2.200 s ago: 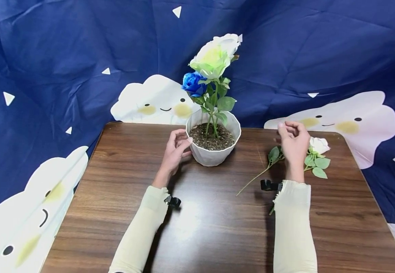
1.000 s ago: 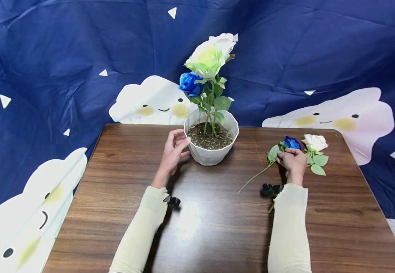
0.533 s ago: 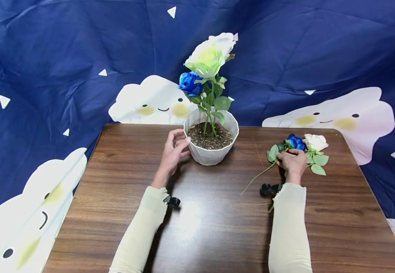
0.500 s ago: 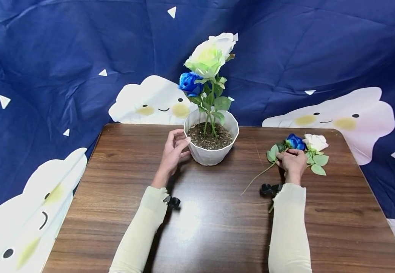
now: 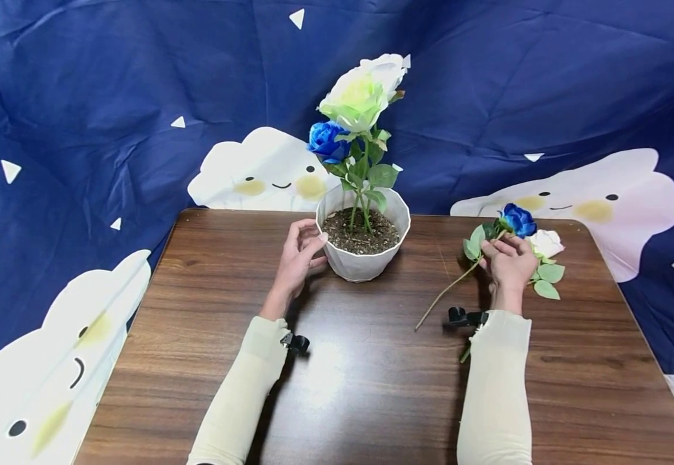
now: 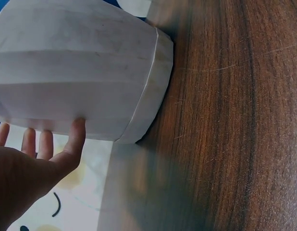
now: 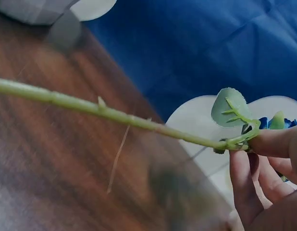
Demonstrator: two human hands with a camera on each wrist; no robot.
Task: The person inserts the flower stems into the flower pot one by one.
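My right hand (image 5: 510, 263) pinches the stem of a blue rose (image 5: 521, 219) just below the bloom. Its bare stem (image 7: 139, 122) points down and left over the table, with a green leaf beside the fingers in the right wrist view. At the left side of a white faceted flowerpot (image 5: 355, 266), my left hand (image 5: 296, 261) rests its fingertips and thumb against the wall. The left wrist view shows those fingers spread along the pot's side. Rising from the soil (image 5: 360, 232) are another blue rose (image 5: 327, 142) and large white-green blooms (image 5: 360, 100).
A white rose (image 5: 547, 243) lies on the brown wooden table (image 5: 371, 374), partly behind my right hand and forearm. A dark blue cloth (image 5: 488, 77) with smiling clouds hangs close behind the table's far edge.
My right hand has come down onto the blue rose lying on the table, pinched its stem and raised it, bloom upward. The left hand stays at the pot.
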